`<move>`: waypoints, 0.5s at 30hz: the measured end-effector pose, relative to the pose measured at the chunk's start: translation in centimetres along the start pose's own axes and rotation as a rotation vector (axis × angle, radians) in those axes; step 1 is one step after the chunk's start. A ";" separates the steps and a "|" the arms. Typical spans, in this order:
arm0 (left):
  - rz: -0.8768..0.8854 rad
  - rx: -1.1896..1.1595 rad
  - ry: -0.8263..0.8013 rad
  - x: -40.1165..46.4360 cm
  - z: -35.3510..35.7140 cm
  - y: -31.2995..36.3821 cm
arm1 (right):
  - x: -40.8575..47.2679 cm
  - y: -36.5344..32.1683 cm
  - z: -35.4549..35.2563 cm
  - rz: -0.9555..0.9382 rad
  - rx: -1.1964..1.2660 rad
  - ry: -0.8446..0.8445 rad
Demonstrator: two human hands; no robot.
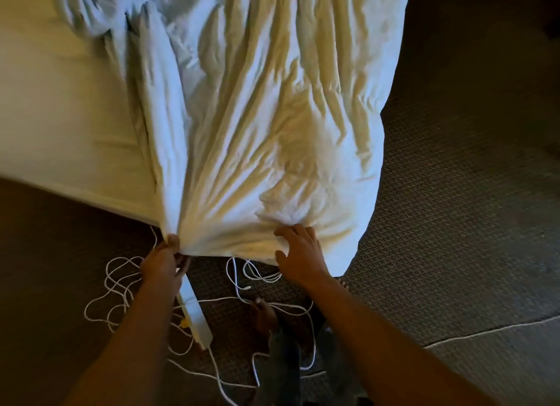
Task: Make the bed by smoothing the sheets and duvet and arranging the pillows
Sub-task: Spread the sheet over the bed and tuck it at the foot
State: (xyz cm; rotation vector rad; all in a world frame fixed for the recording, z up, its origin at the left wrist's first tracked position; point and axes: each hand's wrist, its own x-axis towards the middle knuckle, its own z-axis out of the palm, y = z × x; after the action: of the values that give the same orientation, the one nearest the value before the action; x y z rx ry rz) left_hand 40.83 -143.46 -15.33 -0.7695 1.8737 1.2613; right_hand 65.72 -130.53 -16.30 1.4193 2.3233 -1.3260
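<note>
**No readable text in view**

No writing, label, brand, number or sign could be read anywhere in the head view. The white duvet (272,102) carried no print or tag that showed. The bare mattress (54,109) at the bed's left side was plain. The white power strip (194,314) on the floor below the bed's near edge showed no legible marking; any lettering on it was too small and blurred to make out. The patterned carpet (454,208) bore only a repeating weave, with no characters in it.
</note>
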 end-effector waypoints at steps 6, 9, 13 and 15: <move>0.306 0.329 0.180 -1.6 2.2 -2.6 | -0.4 0.6 -0.7 0.062 0.013 0.000; 0.599 0.487 0.301 -6.0 5.4 -3.7 | -0.2 0.6 -1.7 0.101 0.051 0.100; 0.802 0.595 0.238 -10.2 9.9 -3.9 | 0.4 0.7 -5.0 0.188 0.099 0.294; 0.900 0.716 0.121 -11.1 12.4 -3.8 | 1.6 2.1 -7.3 0.269 0.143 0.404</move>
State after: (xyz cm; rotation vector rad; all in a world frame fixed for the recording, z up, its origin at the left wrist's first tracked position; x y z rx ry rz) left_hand 53.02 -132.29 -11.00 0.4460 2.6461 0.8698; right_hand 68.74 -123.86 -13.92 2.1309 2.1754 -1.2416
